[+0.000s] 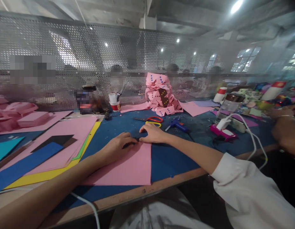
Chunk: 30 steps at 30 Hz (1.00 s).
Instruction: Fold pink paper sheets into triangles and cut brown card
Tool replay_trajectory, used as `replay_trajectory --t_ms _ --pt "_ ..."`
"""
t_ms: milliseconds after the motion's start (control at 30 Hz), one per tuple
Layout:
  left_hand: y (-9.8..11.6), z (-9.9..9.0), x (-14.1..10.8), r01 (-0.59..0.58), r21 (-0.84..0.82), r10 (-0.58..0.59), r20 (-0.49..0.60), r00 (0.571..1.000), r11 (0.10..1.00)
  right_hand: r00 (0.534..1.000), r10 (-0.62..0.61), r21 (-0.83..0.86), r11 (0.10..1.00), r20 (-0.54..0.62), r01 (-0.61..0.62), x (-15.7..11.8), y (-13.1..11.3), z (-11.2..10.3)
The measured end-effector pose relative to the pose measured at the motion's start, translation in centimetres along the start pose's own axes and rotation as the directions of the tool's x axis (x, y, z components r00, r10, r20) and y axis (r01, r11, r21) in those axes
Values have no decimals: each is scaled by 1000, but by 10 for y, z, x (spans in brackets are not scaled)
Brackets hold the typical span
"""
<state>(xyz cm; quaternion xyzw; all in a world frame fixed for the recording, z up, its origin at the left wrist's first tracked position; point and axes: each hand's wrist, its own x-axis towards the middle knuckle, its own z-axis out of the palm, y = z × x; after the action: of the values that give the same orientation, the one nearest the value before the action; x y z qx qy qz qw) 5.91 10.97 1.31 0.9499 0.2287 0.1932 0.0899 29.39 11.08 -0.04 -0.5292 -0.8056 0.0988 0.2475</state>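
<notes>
1. Your L hand is at ctr of frame, fingers bent, resting on pink sheet; its grip I cannot tell.
2. Your R hand is just beside, thumb and index apart; its hold also I cannot tell.
3. Pink sheet lies lower ctr, on blue table.
4. Blue glue gun lies near R hand, right of ctr.
</notes>
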Motion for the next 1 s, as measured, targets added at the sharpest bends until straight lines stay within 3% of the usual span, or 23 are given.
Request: replay_trajectory --t_ms 500,1000 --pt "-2 -5 -5 -16 -3 16 13 1000 1000 997 75 -82 994 -7 -75 -5 -17 -2" --pt "-2 -6 -13 6 -15 -6 12 1000 1000 996 94 -118 989 7 -93 -6 -18 1"
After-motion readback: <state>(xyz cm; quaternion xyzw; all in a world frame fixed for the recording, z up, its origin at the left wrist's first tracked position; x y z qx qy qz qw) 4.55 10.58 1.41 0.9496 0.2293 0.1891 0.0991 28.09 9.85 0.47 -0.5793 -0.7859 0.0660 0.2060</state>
